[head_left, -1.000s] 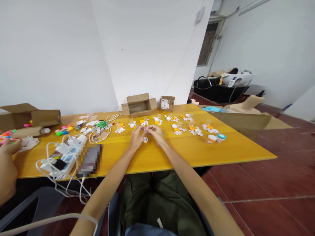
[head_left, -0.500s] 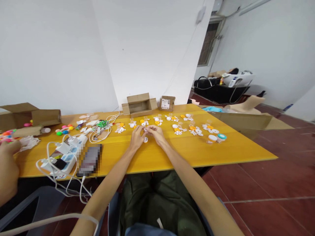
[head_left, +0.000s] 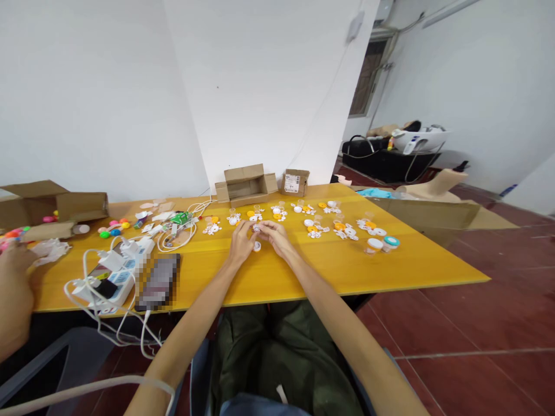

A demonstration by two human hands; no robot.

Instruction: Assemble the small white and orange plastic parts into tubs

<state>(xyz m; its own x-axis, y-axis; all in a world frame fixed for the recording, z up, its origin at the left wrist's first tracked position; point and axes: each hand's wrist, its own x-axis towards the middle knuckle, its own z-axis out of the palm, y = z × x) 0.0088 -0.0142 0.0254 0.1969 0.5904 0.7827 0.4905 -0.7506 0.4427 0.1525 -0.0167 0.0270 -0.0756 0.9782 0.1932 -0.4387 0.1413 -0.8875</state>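
Observation:
My left hand and my right hand meet over the middle of the table, fingertips pinched together. Between them is a small whitish piece with dark marks, too small to name and partly covered by the fingers. Just below the fingertips, a small round white piece lies on the wood. Beyond and beside my hands are several small groups of parts: white discs, orange discs, little white cut-out pieces and clear cups.
Two jars, one with a white lid and one teal-lidded, stand right on the yellow table. At left are a power strip with cables, a phone, coloured balls and another person's hand. Open cardboard boxes stand behind.
Both hands stay in nearly the same place. The fingers have shifted slightly, and more of the small whitish piece shows between them.

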